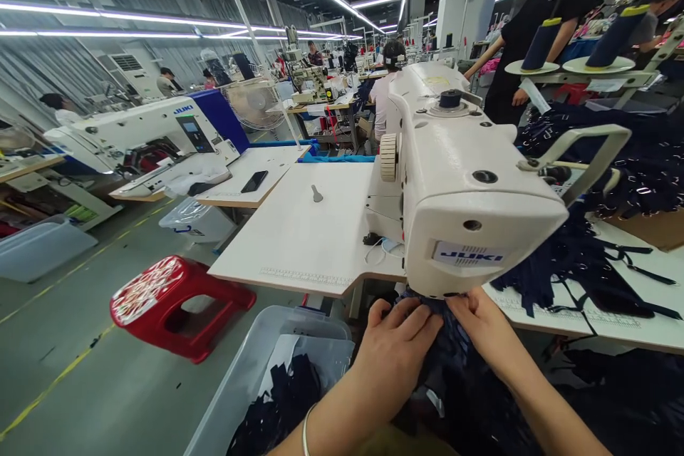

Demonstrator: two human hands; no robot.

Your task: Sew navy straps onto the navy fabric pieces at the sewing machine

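Under the front of a white JUKI sewing machine [481, 199], both hands are at dark navy fabric [446, 353]. My left hand [398, 349], with a bangle at the wrist, has its fingers curled on the fabric from the left. Close to the needle area, my right hand [478, 320] pinches the fabric from the right. The machine head hides the needle and the fabric's far edge. From my hands the fabric hangs down toward my lap.
Left below stands a clear plastic bin [256, 342] with navy pieces. A red stool [182, 306] is on the floor. On the white table lie a metal piece [317, 193] and a phone [254, 182]. Navy straps [561, 271] pile at right. A person in black [513, 78] stands behind.
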